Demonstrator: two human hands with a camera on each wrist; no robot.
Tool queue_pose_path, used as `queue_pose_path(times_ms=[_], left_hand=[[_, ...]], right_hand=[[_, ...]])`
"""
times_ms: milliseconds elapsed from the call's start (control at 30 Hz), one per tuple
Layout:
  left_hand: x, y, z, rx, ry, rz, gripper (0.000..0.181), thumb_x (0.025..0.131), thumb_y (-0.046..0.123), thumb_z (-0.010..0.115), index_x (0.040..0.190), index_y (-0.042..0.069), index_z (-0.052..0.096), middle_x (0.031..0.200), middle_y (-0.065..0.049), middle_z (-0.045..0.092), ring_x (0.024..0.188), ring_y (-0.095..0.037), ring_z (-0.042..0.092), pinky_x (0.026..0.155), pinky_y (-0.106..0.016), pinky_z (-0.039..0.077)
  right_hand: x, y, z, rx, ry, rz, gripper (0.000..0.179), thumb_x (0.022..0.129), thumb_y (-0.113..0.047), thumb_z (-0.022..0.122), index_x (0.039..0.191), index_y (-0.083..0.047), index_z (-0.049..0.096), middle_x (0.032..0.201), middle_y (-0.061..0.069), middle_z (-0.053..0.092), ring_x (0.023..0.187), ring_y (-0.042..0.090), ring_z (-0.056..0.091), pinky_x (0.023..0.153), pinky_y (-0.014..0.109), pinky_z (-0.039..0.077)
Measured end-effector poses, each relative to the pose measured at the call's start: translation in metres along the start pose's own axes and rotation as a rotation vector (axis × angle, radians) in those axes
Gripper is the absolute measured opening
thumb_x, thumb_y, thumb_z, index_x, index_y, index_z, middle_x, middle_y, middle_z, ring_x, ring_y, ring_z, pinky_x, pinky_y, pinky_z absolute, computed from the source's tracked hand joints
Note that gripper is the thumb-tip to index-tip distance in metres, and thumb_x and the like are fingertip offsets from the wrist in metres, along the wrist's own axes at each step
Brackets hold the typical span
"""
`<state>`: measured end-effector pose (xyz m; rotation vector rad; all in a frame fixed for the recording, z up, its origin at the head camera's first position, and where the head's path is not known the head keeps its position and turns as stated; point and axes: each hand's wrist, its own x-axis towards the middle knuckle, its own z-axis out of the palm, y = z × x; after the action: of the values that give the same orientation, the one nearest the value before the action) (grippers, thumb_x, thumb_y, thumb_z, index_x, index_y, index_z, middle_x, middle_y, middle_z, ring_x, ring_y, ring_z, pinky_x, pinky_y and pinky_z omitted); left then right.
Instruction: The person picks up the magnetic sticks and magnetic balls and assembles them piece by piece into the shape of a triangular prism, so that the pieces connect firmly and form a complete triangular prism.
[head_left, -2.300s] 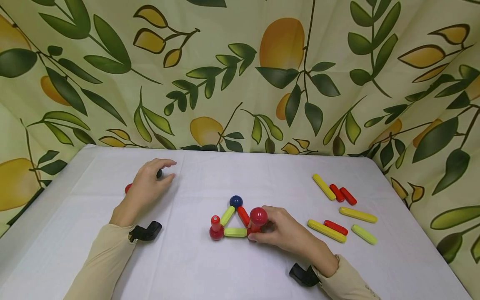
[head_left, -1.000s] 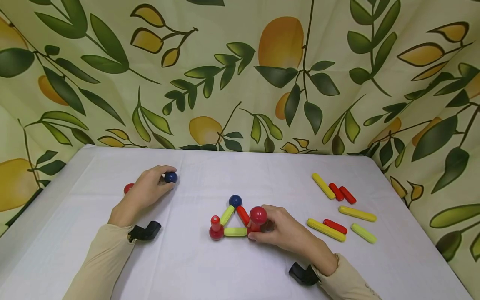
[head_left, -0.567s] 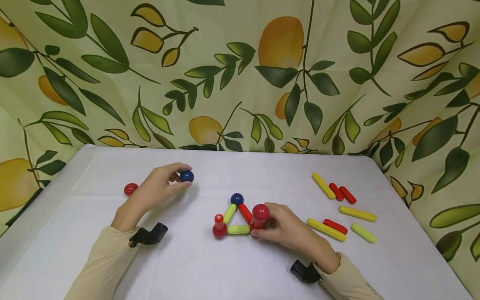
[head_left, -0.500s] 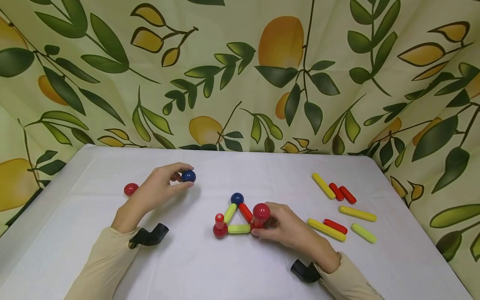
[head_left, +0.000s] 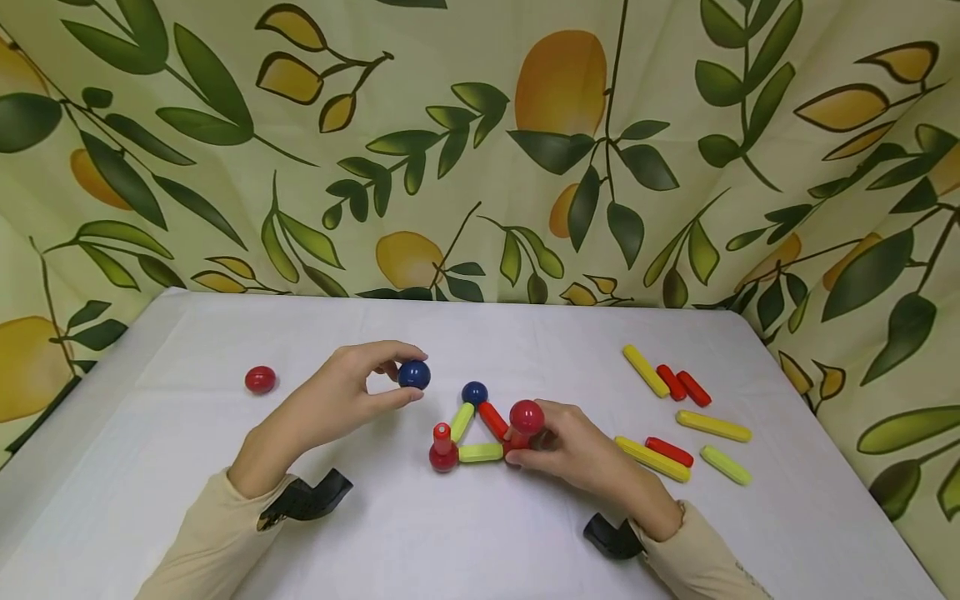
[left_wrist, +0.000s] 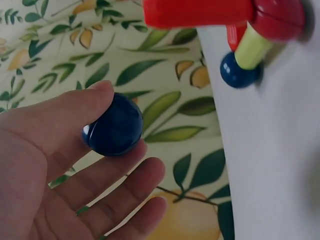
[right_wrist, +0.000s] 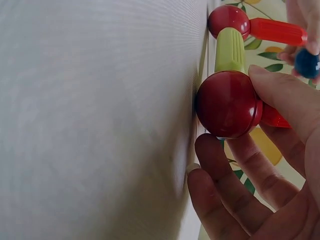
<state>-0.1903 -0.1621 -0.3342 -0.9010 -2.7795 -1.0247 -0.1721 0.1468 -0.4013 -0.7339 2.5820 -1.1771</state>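
Note:
My left hand (head_left: 333, 400) holds a glossy blue ball (head_left: 414, 375) between thumb and fingertips, above the table and left of a triangle of magnetic rods and balls. In the left wrist view the ball (left_wrist: 116, 125) is pinched, the other fingers loosely spread. The triangle has two lime rods (head_left: 481, 452), a red rod (head_left: 492, 421), a smaller-looking blue ball (head_left: 475, 392) at its far corner and red balls at the near corners. A red rod (head_left: 442, 435) stands on the left one. My right hand (head_left: 573, 446) grips the right corner's red ball (right_wrist: 227, 105), below an upright red rod topped by another red ball (head_left: 527, 417).
A loose red ball (head_left: 260, 380) lies at the left of the white-covered table (head_left: 420, 542). On the right are scattered yellow rods (head_left: 713, 425), several short red rods (head_left: 693, 388) and a lime rod (head_left: 725, 465). A patterned curtain (head_left: 465, 167) hangs behind the table.
My left hand has picked up the blue ball and carried it rightward, close to the triangle. The right hand keeps its grip, and the triangle has shifted slightly right and away.

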Motion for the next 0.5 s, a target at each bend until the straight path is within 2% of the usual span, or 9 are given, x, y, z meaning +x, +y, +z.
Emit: queue_pose_path(times_ms=[267,500], left_hand=[[-0.004,0.019,0.001,-0.051,-0.091,0.023,0.039,0.086,0.021,0.078,0.123,0.017,0.066,0.111,0.008,0.071,0.096,-0.009,0.061,0.077,-0.027,0.049],[-0.006,0.029,0.003,-0.067,-0.172,0.038,0.041,0.087,0.018,0.077,0.125,0.015,0.065,0.113,0.005,0.070,0.099,-0.011,0.060,0.079,-0.027,0.053]], right_hand=[[0.001,0.000,0.000,-0.016,0.005,0.000,0.026,0.081,-0.023,0.083,0.103,-0.020,0.069,0.092,-0.010,0.067,0.083,0.007,0.061,0.076,0.022,0.055],[0.001,0.001,0.000,-0.017,0.003,-0.008,0.026,0.081,-0.024,0.083,0.103,-0.020,0.069,0.092,-0.010,0.068,0.084,0.007,0.062,0.076,0.023,0.055]])
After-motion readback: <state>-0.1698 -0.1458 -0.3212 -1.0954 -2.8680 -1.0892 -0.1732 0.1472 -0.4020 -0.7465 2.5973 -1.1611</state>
